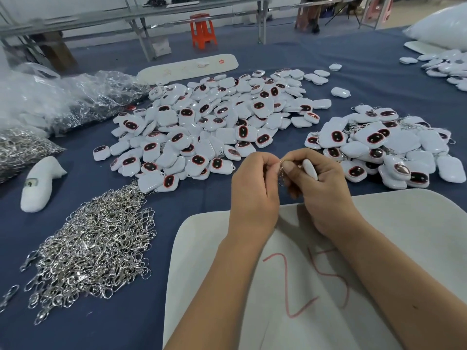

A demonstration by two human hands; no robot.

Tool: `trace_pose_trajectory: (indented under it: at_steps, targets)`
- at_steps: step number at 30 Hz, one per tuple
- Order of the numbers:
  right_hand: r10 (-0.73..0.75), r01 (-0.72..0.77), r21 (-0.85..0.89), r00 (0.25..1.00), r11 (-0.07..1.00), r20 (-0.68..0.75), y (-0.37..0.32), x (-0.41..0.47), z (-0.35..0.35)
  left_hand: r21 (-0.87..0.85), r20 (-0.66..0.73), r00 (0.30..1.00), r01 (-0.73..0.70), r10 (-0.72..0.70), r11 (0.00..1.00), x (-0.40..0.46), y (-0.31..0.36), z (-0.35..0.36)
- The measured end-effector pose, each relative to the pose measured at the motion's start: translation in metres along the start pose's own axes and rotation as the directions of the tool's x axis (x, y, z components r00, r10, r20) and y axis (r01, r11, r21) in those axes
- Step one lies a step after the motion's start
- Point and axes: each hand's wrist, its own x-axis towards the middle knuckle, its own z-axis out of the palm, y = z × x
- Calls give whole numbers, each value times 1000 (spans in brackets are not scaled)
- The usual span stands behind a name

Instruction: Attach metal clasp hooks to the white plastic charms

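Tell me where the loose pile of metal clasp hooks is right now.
In the head view, the pile of clasp hooks lies on the blue cloth at lower left, left of the white board and just below the big charm heap.

Bare blue surface (202,198) lies open just left of the hands; heaps of charms (212,122) block ahead and right, a hook pile (96,238) farther left.

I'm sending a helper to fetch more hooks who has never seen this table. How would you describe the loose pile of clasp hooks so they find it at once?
Start at the white foam board with red numerals under the person's arms. Directly to its left on the blue table cloth lies the loose pile of clasp hooks, silver and tangled. Unlike the hooks farther left, these sit in no plastic bag.
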Motion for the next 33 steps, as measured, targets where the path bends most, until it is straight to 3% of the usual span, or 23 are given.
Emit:
trace_pose_trajectory:
  at_steps: [7, 14, 19, 23, 29, 33]
  targets:
    - [49, -48, 33, 999, 998, -13, 0, 1, 0, -77, -20, 998, 60, -62, 995, -2, 4, 5]
    - [88, -95, -118, 994, 988, -60, -4, 2, 6, 58, 19, 999, 50, -51, 997, 3, -6, -6]
    - [340, -305, 337, 939, 891, -47, -4, 11, -4, 110, 115, 993, 2, -15, 994, 2, -7, -8]
    - [286, -265, 163, 950, 950, -125, 1, 12, -10, 130, 187, 982, -41, 16, 991, 1, -5, -8]
    - [206, -202, 40, 945, 978, -256, 0, 9, -12, 149, 208, 978, -43, 11, 988, 1, -5, -8]
    - [130, -170, -135, 956, 976, -264, -2, 9, -12, 141, 227, 974, -56, 23, 988, 0, -5, -8]
